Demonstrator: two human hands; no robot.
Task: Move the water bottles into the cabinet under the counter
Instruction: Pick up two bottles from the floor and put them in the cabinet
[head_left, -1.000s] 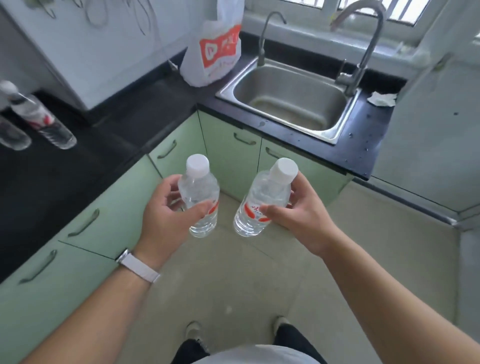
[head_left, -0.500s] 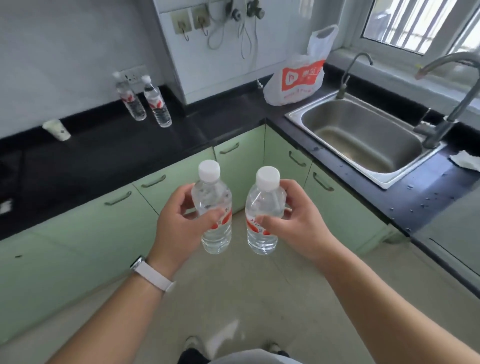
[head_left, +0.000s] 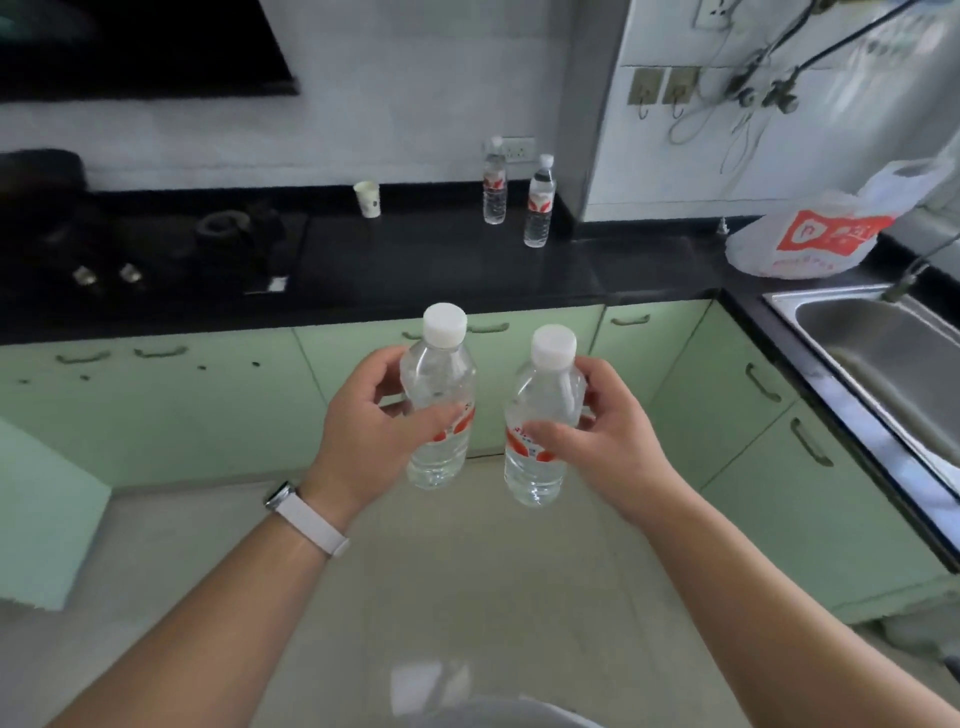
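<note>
Two water bottles, one in each of my hands, in front of shut cabinet doors.

The black counter (head_left: 467, 270) runs along the wall and turns toward the steel sink (head_left: 883, 358). Under it the green cabinet doors (head_left: 208, 410) are all closed, barring the way in. A white plastic bag (head_left: 810, 244) sits in the corner. The far bottle (head_left: 494, 182) and near bottle (head_left: 540, 205) stand upright on the counter, a paper cup (head_left: 367, 199) to their left. My left hand (head_left: 363, 431) wraps the left bottle (head_left: 439, 384) and my right hand (head_left: 608, 441) wraps the right bottle (head_left: 543, 410). Both are above the floor, side by side, apart, near upright, white caps up.
</note>
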